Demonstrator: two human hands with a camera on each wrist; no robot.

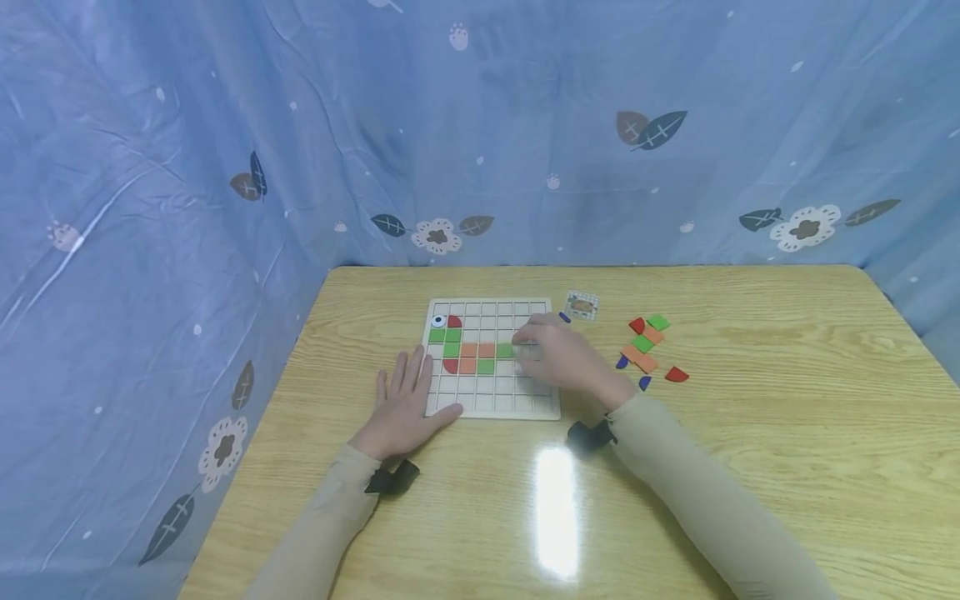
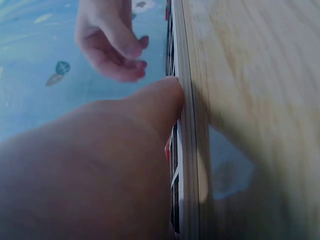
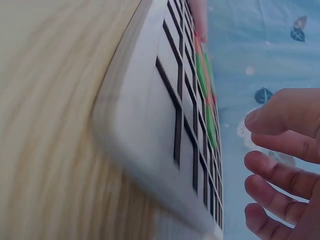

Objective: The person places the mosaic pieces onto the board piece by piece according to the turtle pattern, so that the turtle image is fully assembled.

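A white gridded board [image 1: 480, 404] lies on the table, with green, orange and red pieces and a round eye piece [image 1: 438, 321] set in its squares. My left hand [image 1: 401, 414] rests at the board's left side, fingers spread, its thumb on the near edge; the left wrist view shows that thumb [image 2: 162, 100] against the rim. Over the board's right part hovers my right hand [image 1: 561, 354], close to a green square [image 1: 504, 351] at the row's end. In the right wrist view its fingers [image 3: 275, 170] are loosely bent, with nothing visible between them.
Right of the board lie loose pieces: orange rectangles [image 1: 640, 359], a green piece [image 1: 658, 322], a red quarter-round [image 1: 677, 375] and small blue ones [image 1: 645, 382]. A picture card [image 1: 582, 306] sits behind the right hand. Blue patterned curtain [image 1: 525, 125] borders the wooden table [image 1: 787, 417].
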